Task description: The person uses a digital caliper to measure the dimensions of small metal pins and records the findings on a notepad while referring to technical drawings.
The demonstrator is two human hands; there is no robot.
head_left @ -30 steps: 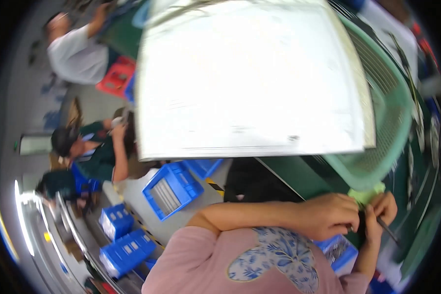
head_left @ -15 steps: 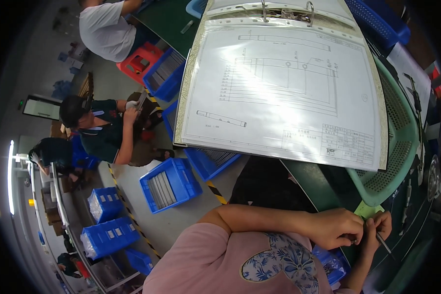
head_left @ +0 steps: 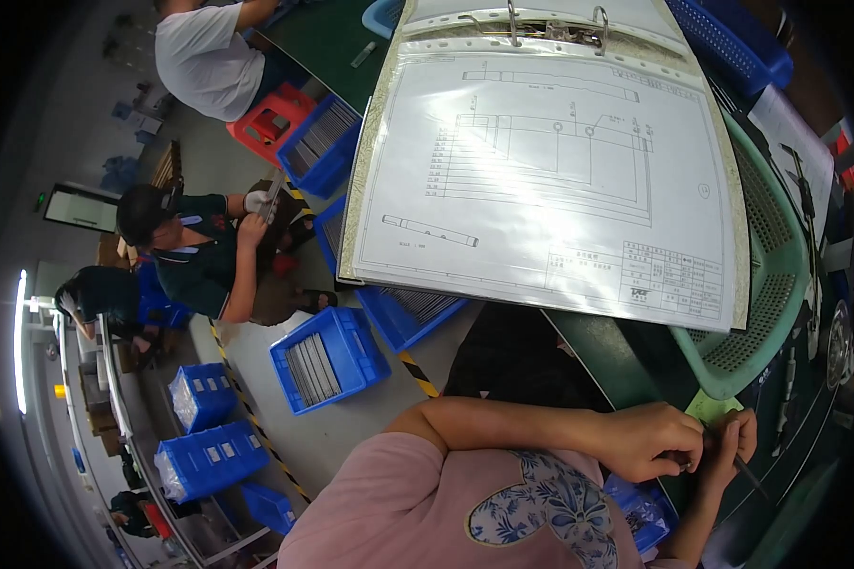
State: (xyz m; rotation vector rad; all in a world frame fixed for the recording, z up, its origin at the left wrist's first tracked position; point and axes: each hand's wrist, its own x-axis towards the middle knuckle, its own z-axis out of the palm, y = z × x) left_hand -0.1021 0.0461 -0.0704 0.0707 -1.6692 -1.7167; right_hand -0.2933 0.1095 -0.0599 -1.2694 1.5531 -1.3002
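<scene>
At the lower right, my left hand (head_left: 657, 444) is closed in a pinch; a small dark tip shows at its fingers, too little of it to name. Close beside it, my right hand (head_left: 733, 444) has its fingers closed round a thin dark rod (head_left: 751, 477) that points down to the right; its kind is unclear. A yellow-green slip (head_left: 712, 408) lies just behind both hands. Beyond them an open ring binder (head_left: 541, 180) shows a technical drawing in a clear sleeve. It partly covers a green perforated basket (head_left: 786, 327).
Steel calipers (head_left: 799, 180) rest on a paper at the right. Blue bins with metal strips, such as one bin (head_left: 356, 356), stand left of the green table (head_left: 579, 346). A co-worker (head_left: 204, 242) sits farther left, handling strips. A red stool (head_left: 270, 123) is behind.
My hands stay nearly in place; the rod in my right hand has tilted slightly. The co-worker at the left has shifted their head and the strips a little.
</scene>
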